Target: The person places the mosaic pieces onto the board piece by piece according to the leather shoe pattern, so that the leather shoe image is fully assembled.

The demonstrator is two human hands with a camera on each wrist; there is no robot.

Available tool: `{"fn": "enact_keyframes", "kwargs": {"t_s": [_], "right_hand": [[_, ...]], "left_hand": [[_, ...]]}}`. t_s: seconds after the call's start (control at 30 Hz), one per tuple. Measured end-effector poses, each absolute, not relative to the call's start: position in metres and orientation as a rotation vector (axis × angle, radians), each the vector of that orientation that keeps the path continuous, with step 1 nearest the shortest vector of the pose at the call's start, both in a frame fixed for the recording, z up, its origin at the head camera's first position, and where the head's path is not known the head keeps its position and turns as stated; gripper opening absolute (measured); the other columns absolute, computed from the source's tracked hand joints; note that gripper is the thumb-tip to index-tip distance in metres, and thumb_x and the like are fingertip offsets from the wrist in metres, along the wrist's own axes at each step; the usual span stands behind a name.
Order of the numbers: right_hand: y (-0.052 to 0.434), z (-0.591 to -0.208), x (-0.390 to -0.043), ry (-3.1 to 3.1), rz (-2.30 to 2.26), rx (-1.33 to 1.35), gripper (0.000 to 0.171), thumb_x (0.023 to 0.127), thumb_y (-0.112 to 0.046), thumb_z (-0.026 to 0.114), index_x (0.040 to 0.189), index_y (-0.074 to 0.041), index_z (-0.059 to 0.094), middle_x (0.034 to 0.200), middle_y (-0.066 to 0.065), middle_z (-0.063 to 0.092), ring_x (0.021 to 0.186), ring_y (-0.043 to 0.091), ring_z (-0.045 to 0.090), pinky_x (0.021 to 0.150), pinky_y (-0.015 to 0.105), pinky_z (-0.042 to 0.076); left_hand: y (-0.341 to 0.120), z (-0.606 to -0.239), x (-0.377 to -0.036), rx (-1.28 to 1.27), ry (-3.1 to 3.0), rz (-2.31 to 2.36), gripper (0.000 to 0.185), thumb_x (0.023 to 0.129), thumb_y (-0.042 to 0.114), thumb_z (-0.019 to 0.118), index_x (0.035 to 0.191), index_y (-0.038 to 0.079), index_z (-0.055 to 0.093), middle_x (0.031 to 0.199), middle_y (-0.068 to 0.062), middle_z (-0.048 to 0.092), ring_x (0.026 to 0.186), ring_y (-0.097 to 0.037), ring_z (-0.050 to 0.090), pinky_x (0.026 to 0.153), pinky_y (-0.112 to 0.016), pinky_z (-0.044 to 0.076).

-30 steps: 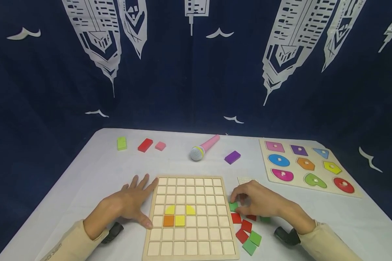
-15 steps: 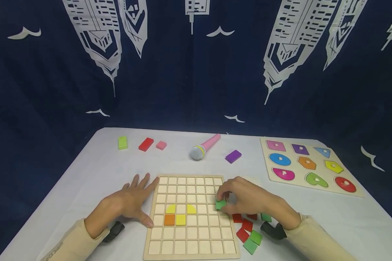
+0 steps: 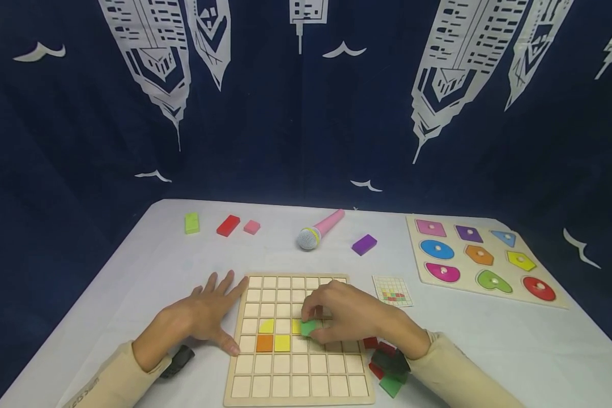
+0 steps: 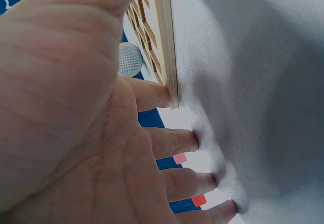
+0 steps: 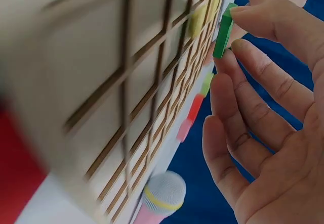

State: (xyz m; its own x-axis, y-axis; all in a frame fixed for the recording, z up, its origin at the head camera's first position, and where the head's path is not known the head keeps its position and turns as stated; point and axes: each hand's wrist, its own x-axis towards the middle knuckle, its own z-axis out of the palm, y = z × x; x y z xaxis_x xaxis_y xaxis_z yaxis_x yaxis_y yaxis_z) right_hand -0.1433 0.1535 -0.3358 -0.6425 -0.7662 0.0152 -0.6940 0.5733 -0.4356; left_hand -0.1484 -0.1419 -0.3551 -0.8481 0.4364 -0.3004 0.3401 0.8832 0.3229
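A wooden grid board (image 3: 298, 371) lies on the white table before me. It holds two yellow pieces (image 3: 266, 326), an orange square (image 3: 264, 343) and a yellow square (image 3: 282, 343). My right hand (image 3: 336, 317) pinches a green tile (image 3: 309, 327) (image 5: 223, 31) just above the board, beside the right yellow piece. My left hand (image 3: 204, 317) lies flat on the table with straight fingers (image 4: 167, 143), its thumb and forefinger against the board's left edge (image 4: 167, 42).
Red and green tiles (image 3: 387, 362) lie right of the board, partly under my right wrist. A small pattern card (image 3: 392, 290), a shape puzzle (image 3: 481, 260), a pink microphone (image 3: 318, 230), a purple block (image 3: 364, 244) and green, red and pink blocks (image 3: 226, 225) sit farther back.
My right hand has carried the green tile leftward from the pile beside the board to above the board's middle, uncovering the pattern card. The left hand has stayed put.
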Motion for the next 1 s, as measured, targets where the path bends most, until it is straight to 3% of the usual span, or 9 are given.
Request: {"fn": "enact_keyframes", "kwargs": {"t_s": [0.63, 1.0], "right_hand": [[0.090, -0.347, -0.123, 2.549, -0.429, -1.508, 0.013, 0.079, -0.023, 0.080, 0.090, -0.022, 0.073, 0.077, -0.022, 0.061, 0.070, -0.007, 0.049, 0.065, 0.005, 0.041], [0.073, -0.349, -0.113, 2.577, -0.342, -1.472, 0.012, 0.079, -0.023, 0.083, 0.085, -0.022, 0.072, 0.072, -0.021, 0.058, 0.071, -0.010, 0.048, 0.065, 0.005, 0.041]], "left_hand": [[-0.144, -0.352, -0.147, 0.605, 2.667, 0.355, 0.136, 0.055, 0.058, 0.089, 0.160, 0.008, 0.019, 0.164, -0.030, 0.010, 0.148, -0.058, 0.005, 0.115, -0.073, 0.016], [-0.145, -0.351, -0.147, 0.605, 2.655, 0.372, 0.135, 0.056, 0.056, 0.089, 0.160, 0.007, 0.018, 0.164, -0.031, 0.009, 0.148, -0.058, 0.004, 0.115, -0.073, 0.016]]}}
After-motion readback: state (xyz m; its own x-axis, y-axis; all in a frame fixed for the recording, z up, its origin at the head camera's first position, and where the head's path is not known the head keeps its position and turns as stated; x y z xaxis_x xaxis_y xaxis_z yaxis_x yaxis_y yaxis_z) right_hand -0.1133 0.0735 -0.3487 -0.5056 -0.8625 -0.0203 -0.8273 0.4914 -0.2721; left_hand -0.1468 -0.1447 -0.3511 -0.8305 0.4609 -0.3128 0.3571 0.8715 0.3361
